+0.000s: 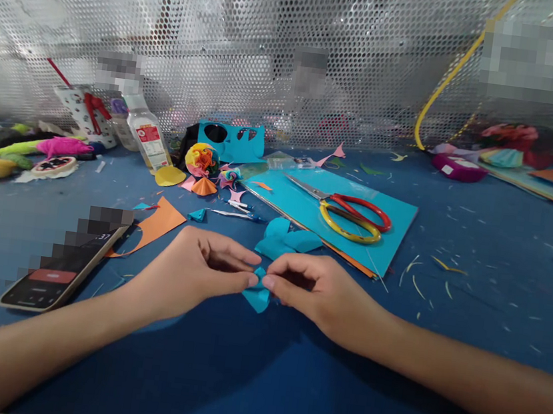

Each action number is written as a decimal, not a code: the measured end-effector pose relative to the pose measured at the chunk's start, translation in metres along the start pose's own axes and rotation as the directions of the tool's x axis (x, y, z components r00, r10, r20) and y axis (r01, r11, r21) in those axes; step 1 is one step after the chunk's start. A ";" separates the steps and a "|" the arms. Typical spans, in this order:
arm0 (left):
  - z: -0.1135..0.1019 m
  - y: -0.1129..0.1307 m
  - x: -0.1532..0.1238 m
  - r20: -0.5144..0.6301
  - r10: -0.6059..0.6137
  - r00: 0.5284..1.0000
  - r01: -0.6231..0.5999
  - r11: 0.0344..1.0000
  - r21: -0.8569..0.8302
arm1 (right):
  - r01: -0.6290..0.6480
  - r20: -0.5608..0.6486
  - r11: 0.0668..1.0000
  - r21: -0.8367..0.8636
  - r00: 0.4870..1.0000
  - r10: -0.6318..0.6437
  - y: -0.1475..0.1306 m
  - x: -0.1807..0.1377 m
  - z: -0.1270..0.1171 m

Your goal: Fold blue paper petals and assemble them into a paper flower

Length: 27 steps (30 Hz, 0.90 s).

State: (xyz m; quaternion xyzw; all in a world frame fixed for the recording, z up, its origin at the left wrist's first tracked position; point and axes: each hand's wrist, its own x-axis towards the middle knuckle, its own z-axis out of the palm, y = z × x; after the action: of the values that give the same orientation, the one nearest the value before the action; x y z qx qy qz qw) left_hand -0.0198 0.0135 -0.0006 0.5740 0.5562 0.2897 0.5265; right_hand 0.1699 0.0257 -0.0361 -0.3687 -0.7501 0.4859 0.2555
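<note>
Between my fingertips is a small folded piece of blue paper (258,297), just above the blue tabletop (244,391). My left hand (203,265) pinches it from the left, thumb and fingers closed. From the right, my right hand (319,293) grips the same piece with thumb and forefinger. Part of the fold is hidden behind the fingertips. Right behind my hands lie loose blue paper pieces (287,240). Beyond them, scissors (351,213) with one red and one yellow handle rest on a stack of blue sheets (401,215).
A phone (64,268) lies at the left beside an orange paper scrap (161,223). Farther back stand a glue bottle (148,127), a patterned cup (86,113) and a paper flower ball (202,159). A perforated metal screen (256,43) closes the back. Thin paper trimmings lie at the right.
</note>
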 end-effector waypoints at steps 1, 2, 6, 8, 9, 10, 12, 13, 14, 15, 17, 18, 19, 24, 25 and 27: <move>0.000 0.000 0.000 0.009 0.007 1.000 -0.007 1.000 0.000 | 0.009 0.003 1.000 -0.015 1.000 -0.009 -0.001 0.000 0.000; 0.000 0.000 0.000 0.018 0.017 1.000 -0.017 1.000 0.006 | 0.021 0.006 0.999 -0.033 1.000 -0.021 -0.002 -0.001 -0.001; 0.001 0.001 0.000 0.059 0.053 0.997 -0.056 0.998 0.039 | 0.080 0.007 0.991 -0.108 0.997 -0.080 -0.006 0.000 -0.002; 0.002 0.000 -0.001 0.077 0.060 0.995 -0.063 0.997 0.046 | 0.103 0.005 0.985 -0.135 0.995 -0.103 -0.007 0.001 -0.001; 0.002 0.000 -0.001 0.085 0.060 0.995 -0.064 0.997 0.049 | 0.109 0.005 0.983 -0.145 0.994 -0.110 -0.008 0.001 -0.001; 0.003 -0.001 -0.001 0.092 0.057 0.994 -0.061 0.997 0.047 | 0.112 0.005 0.982 -0.154 0.994 -0.113 -0.008 0.001 0.000; 0.004 -0.002 0.000 0.107 0.043 0.993 -0.045 0.999 0.018 | 0.110 0.001 0.979 -0.170 0.994 -0.112 -0.009 0.000 0.000; 0.004 -0.003 0.001 0.115 0.039 0.993 -0.038 0.999 -0.009 | 0.111 -0.005 0.978 -0.176 0.994 -0.113 -0.009 0.000 0.000; 0.004 -0.003 0.001 0.120 0.039 0.992 -0.033 0.998 -0.046 | 0.114 -0.015 0.977 -0.179 0.993 -0.118 -0.009 -0.001 0.000; 0.005 -0.004 0.002 0.122 0.046 0.991 -0.034 0.995 -0.093 | 0.123 -0.025 0.976 -0.181 0.991 -0.130 -0.009 -0.002 0.000; 0.004 -0.004 0.003 0.111 0.075 0.991 -0.052 0.979 -0.197 | 0.175 -0.035 0.967 -0.187 0.982 -0.185 -0.009 -0.004 -0.001; 0.004 -0.004 0.003 0.098 0.090 0.991 -0.064 0.968 -0.244 | 0.217 -0.033 0.957 -0.195 0.973 -0.227 -0.008 -0.005 -0.001; 0.004 -0.005 0.004 0.083 0.104 0.991 -0.077 0.956 -0.282 | 0.261 -0.031 0.942 -0.210 0.962 -0.273 -0.008 -0.006 -0.002; 0.003 -0.008 0.005 0.065 0.151 0.986 -0.129 0.956 -0.265 | 0.342 -0.119 0.894 -0.289 0.914 -0.388 -0.003 -0.006 0.001; 0.003 -0.009 0.004 0.071 0.171 0.983 -0.150 0.961 -0.231 | 0.341 -0.133 0.896 -0.286 0.912 -0.389 -0.002 -0.005 0.002; 0.004 -0.009 0.002 0.074 0.246 0.966 -0.234 0.962 -0.137 | 0.327 -0.131 0.909 -0.258 0.920 -0.368 -0.002 -0.003 0.003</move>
State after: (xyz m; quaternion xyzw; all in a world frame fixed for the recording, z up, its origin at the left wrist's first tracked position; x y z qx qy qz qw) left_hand -0.0191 0.0125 -0.0107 0.6150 0.4386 0.3602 0.5474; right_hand 0.1695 0.0211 -0.0357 -0.2975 -0.8297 0.3070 0.3589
